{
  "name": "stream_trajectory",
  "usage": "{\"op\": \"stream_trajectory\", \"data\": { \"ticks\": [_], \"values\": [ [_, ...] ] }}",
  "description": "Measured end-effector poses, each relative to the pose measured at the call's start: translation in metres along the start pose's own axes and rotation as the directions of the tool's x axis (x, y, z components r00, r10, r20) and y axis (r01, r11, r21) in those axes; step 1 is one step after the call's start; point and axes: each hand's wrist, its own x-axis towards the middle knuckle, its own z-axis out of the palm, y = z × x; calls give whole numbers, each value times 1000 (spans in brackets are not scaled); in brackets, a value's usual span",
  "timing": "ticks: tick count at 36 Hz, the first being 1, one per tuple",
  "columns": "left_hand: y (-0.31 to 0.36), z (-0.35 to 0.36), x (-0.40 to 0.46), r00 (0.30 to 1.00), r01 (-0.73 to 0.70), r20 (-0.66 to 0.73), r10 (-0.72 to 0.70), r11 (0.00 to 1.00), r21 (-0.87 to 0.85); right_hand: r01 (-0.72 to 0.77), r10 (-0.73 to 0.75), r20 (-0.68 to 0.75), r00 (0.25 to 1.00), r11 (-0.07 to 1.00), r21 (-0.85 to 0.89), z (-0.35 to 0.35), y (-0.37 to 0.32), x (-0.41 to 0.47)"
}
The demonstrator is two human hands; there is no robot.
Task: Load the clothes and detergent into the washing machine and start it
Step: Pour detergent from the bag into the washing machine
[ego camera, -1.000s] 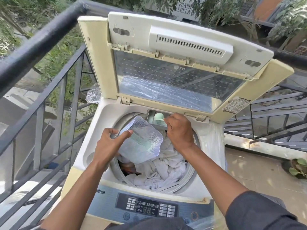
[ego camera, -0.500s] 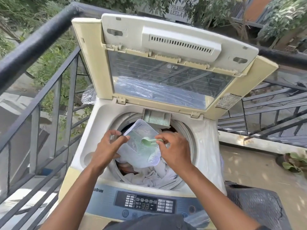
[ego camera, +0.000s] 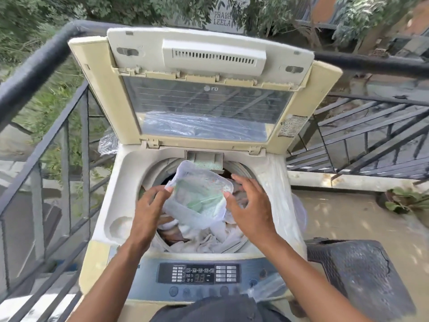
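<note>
Clear detergent tub (ego camera: 199,198) tilted over white clothes (ego camera: 209,238), washer lid (ego camera: 209,89) raised

left hand (ego camera: 148,211) gripping, right hand (ego camera: 251,209) spread

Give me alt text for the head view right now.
The left hand holds a clear detergent tub over the washing machine's drum, which is full of pale clothes; the right hand is open beside the tub. Lid up, detergent drawer holding green powder.

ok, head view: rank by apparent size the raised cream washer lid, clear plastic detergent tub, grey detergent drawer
1. Raised cream washer lid
2. Clear plastic detergent tub
3. Grey detergent drawer, partly hidden behind the tub, so unsure.
</note>
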Motion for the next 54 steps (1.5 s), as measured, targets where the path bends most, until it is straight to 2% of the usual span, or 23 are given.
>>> {"op": "stream_trajectory", "data": {
  "ticks": [6, 8, 11, 19, 24, 29, 32, 38, 45, 54],
  "values": [
    [10, 36, -12, 997, -54, 59, 60, 995, -84, -277, 269, 68, 961, 911, 306, -24, 13, -22],
    [13, 52, -16, 994, -87, 60, 91, 994, -70, -311, 307, 78, 948, 857, 411, -29, 17, -27],
    [17, 82, -26, 981, -182, 71, 182, 983, -2, -322, 367, -6, 930, 823, 469, -41, 23, -33],
    [33, 160, -36, 935, -268, 273, 226, 955, 125, -364, 476, -256, 841, 849, 383, -100, 46, -45],
    [43, 213, -41, 898, -341, 359, 253, 917, 206, -400, 482, -418, 770, 875, 272, -137, 66, -48],
    [48, 277, -49, 851, -441, 448, 273, 835, 330, -482, 531, -467, 707, 845, 231, -180, 99, -54],
    [48, 315, -56, 816, -474, 512, 270, 819, 324, -517, 570, -478, 668, 818, 253, -203, 125, -63],
    [25, 399, -68, 726, -490, 665, 173, 809, 325, -628, 678, -459, 574, 724, 285, -245, 198, -87],
    [-18, 512, -69, 611, -533, 792, -1, 739, 412, -716, 795, -391, 465, 597, 363, -275, 297, -115],
    [-100, 631, -66, 534, -470, 783, -320, 658, 589, -795, 937, -168, 305, 348, 496, -294, 415, -147]
  ]
}}
